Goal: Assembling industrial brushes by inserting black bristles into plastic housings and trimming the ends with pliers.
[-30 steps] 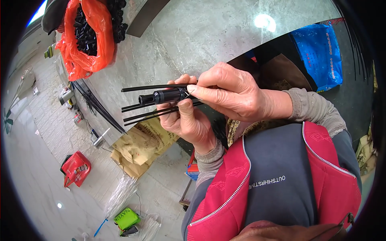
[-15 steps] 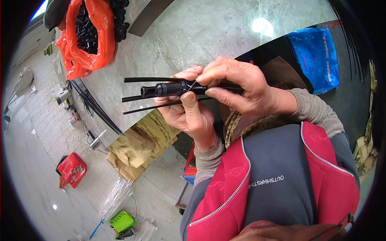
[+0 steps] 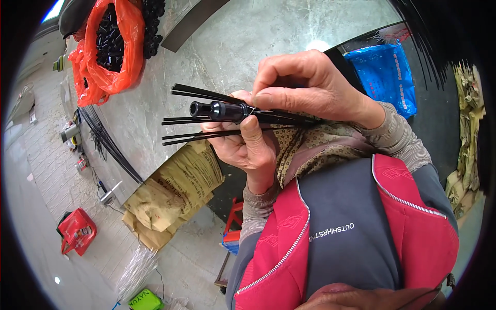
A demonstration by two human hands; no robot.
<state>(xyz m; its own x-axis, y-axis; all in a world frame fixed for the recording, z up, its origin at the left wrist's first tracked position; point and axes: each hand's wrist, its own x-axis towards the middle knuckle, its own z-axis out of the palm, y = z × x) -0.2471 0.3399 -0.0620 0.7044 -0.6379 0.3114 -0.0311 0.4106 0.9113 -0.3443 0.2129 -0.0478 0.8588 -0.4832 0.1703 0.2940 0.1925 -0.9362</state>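
My left hand [image 3: 245,150] is closed round a black ribbed tube [image 3: 222,110] with a hollow end pointing left. Thin black rods [image 3: 188,135] fan out on both sides of the tube, and some of them run back to the right beneath my right hand. The left thumb presses near the tube's collar. At that collar a fine pale wire [image 3: 252,110] shows. My right hand [image 3: 315,85] pinches thumb and forefinger together right beside it, apparently on the wire's end; the fingertips partly hide it.
An orange plastic bag [image 3: 135,59] of small black parts stands at the upper left, beside a dark curved strip [image 3: 188,26]. Loose black rods [image 3: 109,142] lie along the table's [image 3: 232,49] left side. A brown paper sack [image 3: 191,173] is near my left forearm. A blue bag [image 3: 382,77] lies right.
My right hand has lifted slightly, its fingers curled more tightly at the collar. The tube has shifted a little right and tilted, and the rods show more spread out.
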